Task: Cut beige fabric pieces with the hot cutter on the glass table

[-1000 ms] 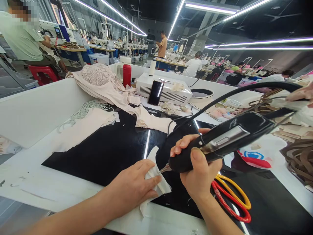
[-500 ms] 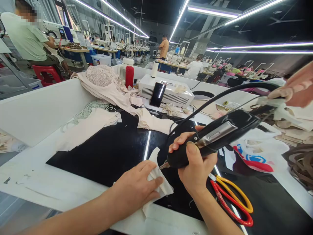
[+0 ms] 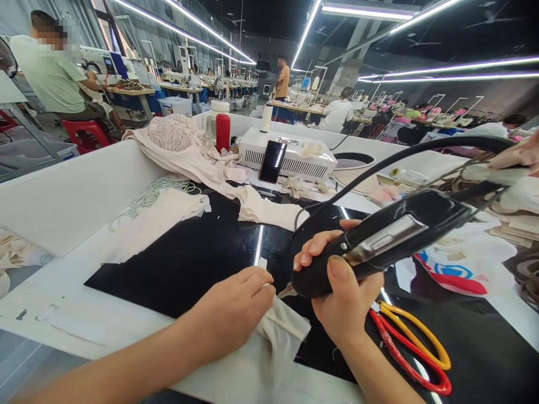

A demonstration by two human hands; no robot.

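Note:
My right hand (image 3: 347, 297) is wrapped around a black corded handheld tool (image 3: 379, 238) with a metal switch plate and a narrow metal tip. That tip points down-left and lies at the edge of a beige fabric piece (image 3: 280, 331), close to my left fingertips. With fingers pinched, my left hand (image 3: 236, 308) holds this fabric at its upper end; the rest hangs toward the table's front edge. Whether the tip touches the cloth I cannot tell. Scissors (image 3: 415, 348) with red and yellow handles lie right of my right wrist, their blades mostly hidden.
A glossy black sheet (image 3: 202, 247) covers the white table. Beige fabric stacks (image 3: 158, 224) lie at left and centre. Behind stand a phone (image 3: 273, 161), a white vented box (image 3: 303, 160) and a red bottle (image 3: 223, 133). Another person's hand (image 3: 520, 156) is by the tool's cable.
My left hand has lifted and turned, now pinching the fabric instead of lying on it. The fabric hangs more folded. In view, the tool and my right hand sit slightly farther right.

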